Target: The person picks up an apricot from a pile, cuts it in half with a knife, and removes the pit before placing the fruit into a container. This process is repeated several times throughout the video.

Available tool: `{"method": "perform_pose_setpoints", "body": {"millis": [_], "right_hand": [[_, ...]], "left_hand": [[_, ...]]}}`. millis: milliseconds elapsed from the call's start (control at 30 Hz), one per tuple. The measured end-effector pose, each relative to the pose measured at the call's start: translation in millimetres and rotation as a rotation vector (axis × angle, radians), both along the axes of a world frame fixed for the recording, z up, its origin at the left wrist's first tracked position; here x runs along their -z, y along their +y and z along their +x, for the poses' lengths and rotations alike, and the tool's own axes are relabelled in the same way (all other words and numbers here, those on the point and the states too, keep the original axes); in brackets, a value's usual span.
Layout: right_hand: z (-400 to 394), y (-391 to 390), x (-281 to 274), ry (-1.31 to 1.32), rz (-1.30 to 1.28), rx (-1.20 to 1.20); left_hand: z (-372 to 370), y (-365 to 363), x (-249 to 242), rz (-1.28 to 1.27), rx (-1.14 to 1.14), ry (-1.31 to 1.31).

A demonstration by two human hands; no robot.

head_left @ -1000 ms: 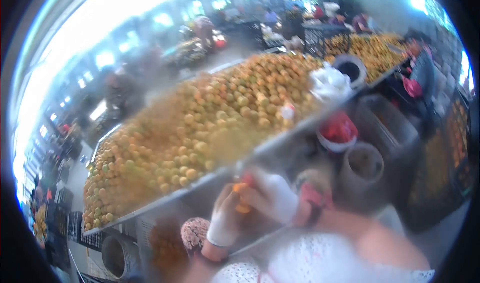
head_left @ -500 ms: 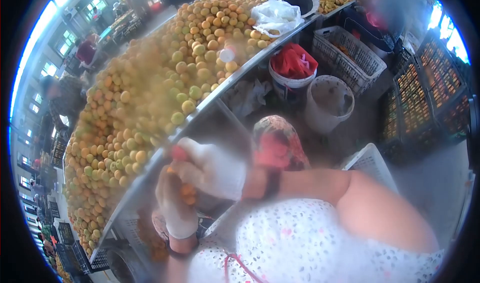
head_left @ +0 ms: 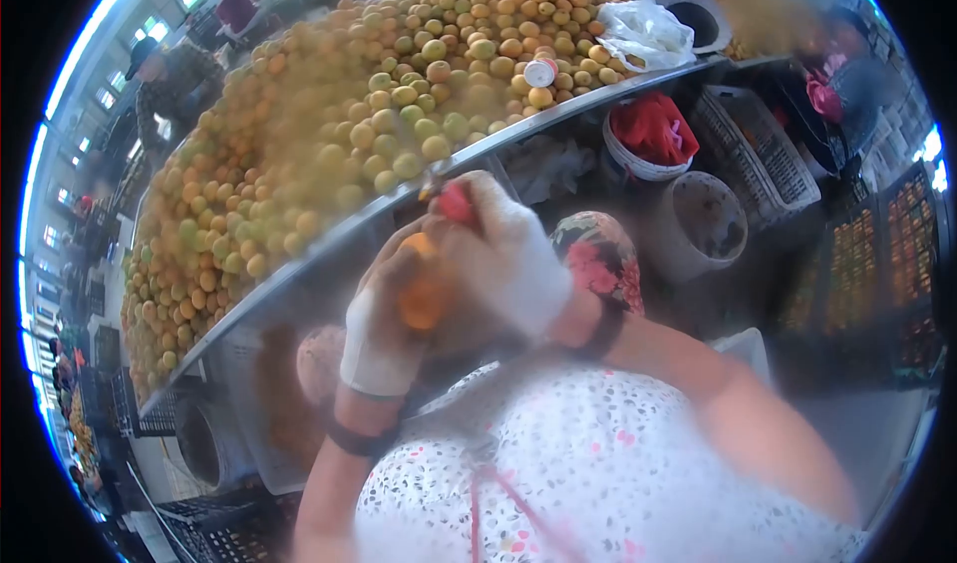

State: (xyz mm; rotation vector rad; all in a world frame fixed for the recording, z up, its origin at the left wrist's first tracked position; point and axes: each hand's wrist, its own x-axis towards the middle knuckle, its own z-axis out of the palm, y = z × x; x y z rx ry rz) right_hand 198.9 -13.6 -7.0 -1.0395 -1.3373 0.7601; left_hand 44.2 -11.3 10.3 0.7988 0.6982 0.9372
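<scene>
In the head view my left hand (head_left: 377, 329), in a whitish glove, is closed around orange apricots (head_left: 421, 302) below the edge of the sorting table. My right hand (head_left: 518, 264), also gloved, presses close beside it and grips a small tool with a red, rounded handle (head_left: 457, 202). The tool's tip points up and left; its exact kind is blurred. A smeared lens hides where the tool and fruit meet. Beyond both hands, a large heap of apricots (head_left: 464, 55), orange to greenish, covers the table.
The table's metal rim (head_left: 299, 261) runs diagonally past my hands. A white plastic bag (head_left: 648, 30) and a small white-and-red round item (head_left: 539, 72) lie on the fruit. Right stand a bucket with red cloth (head_left: 653, 135), a dirty white bucket (head_left: 703, 226) and crates (head_left: 763, 149). Another person (head_left: 179, 80) stands across.
The view has shifted, so the table and buckets sit differently. Both hands have moved up and right in the picture, still together; the orange fruit in my left hand shows more clearly.
</scene>
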Motion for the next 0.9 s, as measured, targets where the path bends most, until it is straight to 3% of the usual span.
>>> {"method": "perform_pose_setpoints", "body": {"millis": [67, 133, 167, 300, 500, 567, 667, 800, 900], "right_hand": [[6, -5, -8, 0.079, -0.022, -0.03], [14, -9, -15, -0.125, 0.028, -0.028], [18, -13, -25, -0.41, 0.061, 0.044], [22, -21, -33, -0.501, 0.013, 0.057], [13, -24, -43, -0.147, -0.052, -0.163], [5, -22, -49, 0.345, 0.055, -0.219], [14, -23, -65, 0.388, -0.021, -0.276], [2, -20, -57, 0.372, -0.105, -0.158], [4, -14, -47, 0.357, 0.024, -0.263]], "left_hand": [[-6, 0, -1, 0.01, -0.001, -0.019], [-12, -1, -5, 0.022, 0.003, -0.058], [-12, -1, -6, 0.026, -0.003, -0.061], [-15, -3, -2, 0.162, -0.037, -0.01], [-28, 0, 0, 0.201, -0.048, 0.034], [-27, -1, -5, 0.201, -0.049, 0.061], [-22, -4, -9, 0.17, -0.073, 0.013], [-24, -3, -8, 0.191, -0.023, 0.029], [-27, 0, -4, 0.255, -0.038, 0.105]]}}
